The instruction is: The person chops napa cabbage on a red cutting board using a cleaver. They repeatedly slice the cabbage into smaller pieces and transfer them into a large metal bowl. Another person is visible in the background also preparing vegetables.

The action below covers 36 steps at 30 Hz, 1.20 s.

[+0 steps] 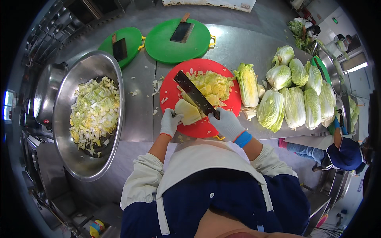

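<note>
My right hand [227, 123], in a white knit glove, grips the handle of a dark-bladed cleaver [193, 92]. Its blade slants up and left across a red round cutting board [169, 80]. With the other glove on, my left hand [170, 122] has its thumb and fingers against a pale piece of napa cabbage [188, 112] at the board's near left side. Beyond the blade lies a heap of chopped yellow cabbage leaves [212, 84]. White scraps are scattered over the board. A halved cabbage [247, 84] rests just right of the board.
A large steel bowl [114, 68] of chopped cabbage stands at left. Two green cutting boards [157, 44] with cleavers [182, 31] lie at the back. Several whole napa cabbages [293, 107] cover the right side of the steel table [135, 116]. Another person [342, 153] works at far right.
</note>
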Motion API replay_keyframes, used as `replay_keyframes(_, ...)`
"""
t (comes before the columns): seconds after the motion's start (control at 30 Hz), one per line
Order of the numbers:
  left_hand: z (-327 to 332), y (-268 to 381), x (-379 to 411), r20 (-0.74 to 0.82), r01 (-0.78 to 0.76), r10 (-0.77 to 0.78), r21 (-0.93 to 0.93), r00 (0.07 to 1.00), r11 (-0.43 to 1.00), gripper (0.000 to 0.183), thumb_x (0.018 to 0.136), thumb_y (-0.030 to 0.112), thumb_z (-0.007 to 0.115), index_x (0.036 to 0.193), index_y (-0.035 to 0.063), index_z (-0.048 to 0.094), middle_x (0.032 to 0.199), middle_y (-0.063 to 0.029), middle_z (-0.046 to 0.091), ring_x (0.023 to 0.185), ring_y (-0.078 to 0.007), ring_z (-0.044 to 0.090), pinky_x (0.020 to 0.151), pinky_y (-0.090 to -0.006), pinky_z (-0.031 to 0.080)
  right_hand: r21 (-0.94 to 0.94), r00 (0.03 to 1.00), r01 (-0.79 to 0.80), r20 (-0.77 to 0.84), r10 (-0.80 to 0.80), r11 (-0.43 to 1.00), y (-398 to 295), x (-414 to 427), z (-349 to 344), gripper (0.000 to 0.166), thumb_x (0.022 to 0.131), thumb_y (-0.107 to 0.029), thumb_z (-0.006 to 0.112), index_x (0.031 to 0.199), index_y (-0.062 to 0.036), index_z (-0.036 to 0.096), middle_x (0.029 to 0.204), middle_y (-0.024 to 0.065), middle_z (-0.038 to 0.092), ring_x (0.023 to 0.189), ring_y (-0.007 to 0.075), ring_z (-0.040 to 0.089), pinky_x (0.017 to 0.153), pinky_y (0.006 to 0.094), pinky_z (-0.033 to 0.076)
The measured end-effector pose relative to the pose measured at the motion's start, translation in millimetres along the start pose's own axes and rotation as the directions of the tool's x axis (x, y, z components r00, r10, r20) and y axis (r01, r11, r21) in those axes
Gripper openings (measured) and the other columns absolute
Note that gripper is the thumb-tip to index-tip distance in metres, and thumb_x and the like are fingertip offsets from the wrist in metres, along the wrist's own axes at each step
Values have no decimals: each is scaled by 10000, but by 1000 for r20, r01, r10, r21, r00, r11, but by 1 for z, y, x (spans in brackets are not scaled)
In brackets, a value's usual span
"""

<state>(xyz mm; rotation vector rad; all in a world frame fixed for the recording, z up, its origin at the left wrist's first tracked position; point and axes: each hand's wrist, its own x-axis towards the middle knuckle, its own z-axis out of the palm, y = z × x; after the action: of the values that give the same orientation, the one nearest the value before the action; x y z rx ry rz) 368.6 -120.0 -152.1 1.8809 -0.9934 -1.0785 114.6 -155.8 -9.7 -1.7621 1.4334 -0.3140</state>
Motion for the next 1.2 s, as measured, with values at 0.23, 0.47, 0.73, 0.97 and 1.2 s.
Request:
replay_keyframes(0.23, 14, 22, -34, -19, 157, -162, -157, 987, 975, 231, 886, 73, 741, 914, -13, 528, 843, -81, 627, 679, -128, 658, 593, -265, 583, -172, 988, 81, 142, -56, 982, 69, 31, 27, 473, 941, -415, 579, 908, 53, 641, 832, 308, 654, 807, 466, 661, 731, 504, 529)
replay_keyframes(0.47, 30, 9, -30, -11, 196, -209, -301, 978, 933, 220, 890, 57, 736, 888, -33, 536, 825, -99, 651, 677, -160, 699, 597, -255, 589, 18, 998, -60, 16, 60, 998, 39, 3, 37, 486, 926, -414, 598, 916, 70, 637, 838, 307, 659, 809, 473, 661, 724, 511, 524)
replay_keyframes(0.73, 26, 7, -29, 15, 230, -241, -354, 971, 906, 204, 888, 64, 734, 911, -38, 559, 857, -149, 690, 701, -200, 722, 613, -280, 603, 45, 985, -148, 99, 143, 988, 20, 3, 15, 477, 931, -410, 619, 924, 67, 631, 815, 290, 665, 800, 454, 665, 728, 484, 531)
replay_keyframes(0.97, 21, 16, -32, 43, 212, -210, -346, 977, 914, 192, 911, 64, 710, 937, -42, 552, 855, -110, 653, 715, -175, 705, 647, -263, 603, -225, 970, 98, 239, -43, 969, 57, 22, 39, 456, 926, -405, 585, 932, 48, 634, 883, 319, 662, 871, 469, 664, 777, 509, 523)
replay_keyframes(1.2, 34, 7, -24, -321, 83, 24, 317, 947, 945, 652, 795, 319, 839, 1208, -48, 491, 1197, -257, 620, 1118, -378, 638, 967, -438, 529, -58, 993, -95, 64, 98, 994, 91, 29, 56, 522, 908, -442, 595, 1008, 70, 601, 900, 343, 658, 909, 482, 663, 803, 506, 527)
